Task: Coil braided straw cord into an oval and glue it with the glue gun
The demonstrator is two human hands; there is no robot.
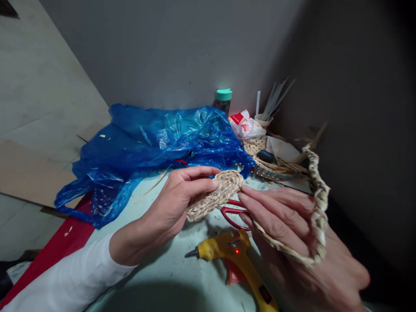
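Observation:
An oval piece of coiled, braided straw is held above the table by my left hand, thumb on top and fingers behind its upper left side. My right hand has its fingertips pinched at the right end of the oval. From there a loose straw braid loops under the fingers and up over the back of my right hand. Below the hands lies a yellow glue gun with a lit red light, its nozzle pointing left. Red-handled scissors lie behind the right fingertips, partly hidden.
A crumpled blue plastic bag covers the table's back left. Behind it stands a jar with a teal lid. A woven basket with straw strips, a cup of white sticks and a red-and-white wrapper sit at the back right.

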